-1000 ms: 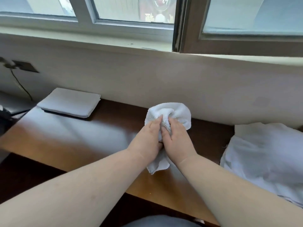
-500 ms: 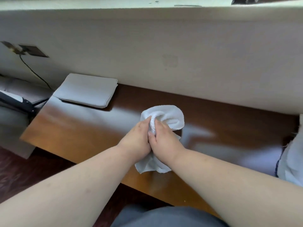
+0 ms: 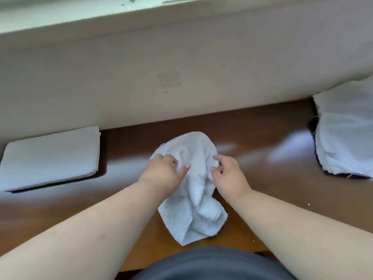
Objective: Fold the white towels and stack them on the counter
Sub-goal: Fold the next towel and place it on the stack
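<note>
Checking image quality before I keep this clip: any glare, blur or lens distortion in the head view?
Head view: pale window glare streaks the glossy wooden counter, brightest right of the crumpled towel; the wall edge bows from wide-angle distortion; the whole frame is slightly soft, with the left hand, right hand and folded towel readable; the pile of towels is cropped at right.

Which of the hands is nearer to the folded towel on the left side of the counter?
Left. The left hand rests on the crumpled towel, on the side toward the folded towel. The right hand is farther off, across the crumpled towel.
</note>
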Tool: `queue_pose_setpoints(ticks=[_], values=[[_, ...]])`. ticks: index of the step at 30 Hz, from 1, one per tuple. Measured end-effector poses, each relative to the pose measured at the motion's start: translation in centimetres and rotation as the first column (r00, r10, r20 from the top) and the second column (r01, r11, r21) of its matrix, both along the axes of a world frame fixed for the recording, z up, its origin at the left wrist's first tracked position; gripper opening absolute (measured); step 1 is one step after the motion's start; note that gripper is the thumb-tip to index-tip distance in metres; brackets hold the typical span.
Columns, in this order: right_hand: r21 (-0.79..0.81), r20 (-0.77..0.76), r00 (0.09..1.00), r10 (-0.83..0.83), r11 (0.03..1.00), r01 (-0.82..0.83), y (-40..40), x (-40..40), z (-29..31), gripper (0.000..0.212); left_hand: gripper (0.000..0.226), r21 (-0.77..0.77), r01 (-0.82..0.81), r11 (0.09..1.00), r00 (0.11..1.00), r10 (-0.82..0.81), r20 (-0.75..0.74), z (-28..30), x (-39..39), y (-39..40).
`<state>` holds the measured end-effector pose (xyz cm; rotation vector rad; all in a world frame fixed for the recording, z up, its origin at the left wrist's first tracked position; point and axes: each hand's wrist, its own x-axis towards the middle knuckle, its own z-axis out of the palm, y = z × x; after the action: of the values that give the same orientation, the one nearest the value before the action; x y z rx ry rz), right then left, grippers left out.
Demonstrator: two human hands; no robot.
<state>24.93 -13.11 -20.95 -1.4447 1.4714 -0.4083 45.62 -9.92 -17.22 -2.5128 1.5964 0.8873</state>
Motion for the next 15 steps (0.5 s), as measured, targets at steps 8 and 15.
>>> queue_pose_setpoints(ticks=[8,15], values=[[0.396,-0.122,0.969,-0.212,0.885,0.244,4.5,-0.6,0.1,0.027,0.078,-0.019,0.357,0.934,0.931,-0.354,0.089,0.3,0.0,-0.9],[0.339,-0.059,0.842,-0.536,0.783,0.521,3.3,1.4,-0.7,0.015,0.073,0.039,0.448,0.893,0.894,-0.448,-0.022,-1.2,-1.5,2.2]])
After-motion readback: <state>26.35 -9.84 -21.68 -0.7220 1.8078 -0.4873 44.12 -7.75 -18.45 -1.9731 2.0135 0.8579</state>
